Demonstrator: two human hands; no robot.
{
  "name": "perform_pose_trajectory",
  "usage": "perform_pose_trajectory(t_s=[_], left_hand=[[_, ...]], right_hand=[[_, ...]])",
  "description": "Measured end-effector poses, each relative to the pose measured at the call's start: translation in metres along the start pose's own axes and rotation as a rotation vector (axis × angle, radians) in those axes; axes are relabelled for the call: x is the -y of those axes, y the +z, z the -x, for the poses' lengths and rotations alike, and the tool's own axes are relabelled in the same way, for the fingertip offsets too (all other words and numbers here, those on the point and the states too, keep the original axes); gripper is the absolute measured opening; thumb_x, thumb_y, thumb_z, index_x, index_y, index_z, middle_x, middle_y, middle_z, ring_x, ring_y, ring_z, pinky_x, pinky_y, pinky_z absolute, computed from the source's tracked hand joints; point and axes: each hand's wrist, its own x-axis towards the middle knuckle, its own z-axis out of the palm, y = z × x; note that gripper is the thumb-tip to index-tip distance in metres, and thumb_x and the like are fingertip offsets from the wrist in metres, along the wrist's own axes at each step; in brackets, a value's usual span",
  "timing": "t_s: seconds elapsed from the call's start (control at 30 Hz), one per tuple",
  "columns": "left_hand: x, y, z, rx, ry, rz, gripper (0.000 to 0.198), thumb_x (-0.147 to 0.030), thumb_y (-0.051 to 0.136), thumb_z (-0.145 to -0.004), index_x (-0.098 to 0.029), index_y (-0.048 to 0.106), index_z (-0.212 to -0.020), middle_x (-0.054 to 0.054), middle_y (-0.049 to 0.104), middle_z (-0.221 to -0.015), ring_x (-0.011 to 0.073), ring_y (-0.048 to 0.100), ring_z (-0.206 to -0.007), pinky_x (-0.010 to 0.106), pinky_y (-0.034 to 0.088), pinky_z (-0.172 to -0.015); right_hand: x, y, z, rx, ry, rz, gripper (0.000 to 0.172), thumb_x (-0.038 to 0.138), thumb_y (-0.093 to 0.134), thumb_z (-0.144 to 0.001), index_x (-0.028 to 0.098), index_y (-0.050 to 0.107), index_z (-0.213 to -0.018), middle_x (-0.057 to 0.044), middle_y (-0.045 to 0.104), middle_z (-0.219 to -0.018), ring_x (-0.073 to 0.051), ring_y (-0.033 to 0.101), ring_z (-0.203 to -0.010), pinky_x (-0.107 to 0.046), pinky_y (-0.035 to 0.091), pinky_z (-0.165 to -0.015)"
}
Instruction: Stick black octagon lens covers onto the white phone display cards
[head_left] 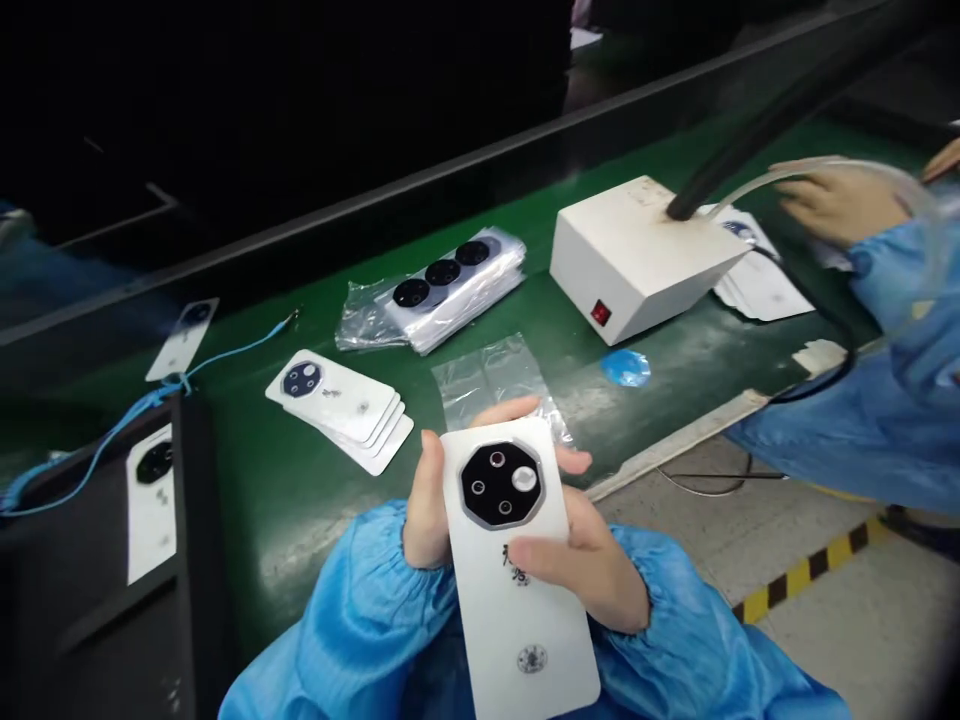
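Close to me, a white phone back cover [495, 620] is held between both hands, its dark eight-sided camera area facing up. My left hand [427, 505] grips its left edge, with the thumb upright beside it and other fingers partly hidden behind. On the other side, my right hand [600, 570] is closed on the right edge, its thumb lying across the black lettering. Just beyond the cover lies a clear plastic bag [487, 375], touching or nearly touching my fingertips. A fanned stack of similar covers [341, 405] rests to the left on the green table [300, 530].
Bagged covers [457, 290] lie at the back. A white box [637, 260] with a red switch and black arm stands right of them, near a blue round film [626, 368]. A black tray [184, 600] sits left. At right, a co-worker's hand [840, 205] is over more covers [765, 285].
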Motion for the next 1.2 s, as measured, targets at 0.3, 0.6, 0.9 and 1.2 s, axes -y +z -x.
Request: perform_pose_trajectory(t_s=[0.3,0.6,0.9,1.2], left_hand=[[-0.005,-0.007,-0.001,-0.017,-0.009,0.12,0.067,-0.064,0.019,-0.082,-0.018,0.057,-0.112,0.012,0.069,-0.086,0.0291,0.064,-0.079,0.043,0.051,-0.071],[-0.005,-0.014,-0.003,0.052,-0.006,0.181,0.068,-0.064,0.02,-0.083,-0.016,0.052,-0.118,0.013,0.067,-0.093,0.0287,0.064,-0.084,0.045,0.049,-0.076],[-0.002,-0.01,-0.003,-0.016,0.014,0.142,0.068,-0.067,0.028,-0.079,-0.017,0.057,-0.114,0.012,0.069,-0.09,0.03,0.065,-0.08,0.046,0.051,-0.075],[-0.059,-0.044,-0.004,-0.203,0.236,-0.098,0.083,-0.065,-0.005,-0.079,-0.02,0.052,-0.118,0.012,0.07,-0.088,0.0244,0.066,-0.079,0.04,0.052,-0.071]], right_hand=[[-0.002,0.005,-0.007,-0.108,0.008,0.094,0.032,0.021,0.059,-0.073,0.02,0.049,-0.103,-0.006,0.059,-0.102,-0.023,0.054,-0.104,-0.035,0.048,-0.077],[-0.002,0.0,-0.009,-0.042,0.033,0.097,0.025,0.023,0.057,-0.078,0.021,0.054,-0.103,-0.005,0.058,-0.102,-0.02,0.057,-0.096,-0.032,0.051,-0.077],[-0.002,0.002,-0.011,-0.098,0.078,0.036,0.028,0.023,0.062,-0.074,0.021,0.054,-0.101,-0.004,0.06,-0.094,-0.018,0.059,-0.088,-0.031,0.052,-0.074],[-0.001,-0.036,-0.008,-0.058,-0.323,1.153,0.023,0.029,0.049,-0.085,0.014,0.055,-0.101,-0.009,0.062,-0.095,-0.021,0.056,-0.09,-0.036,0.047,-0.076]])
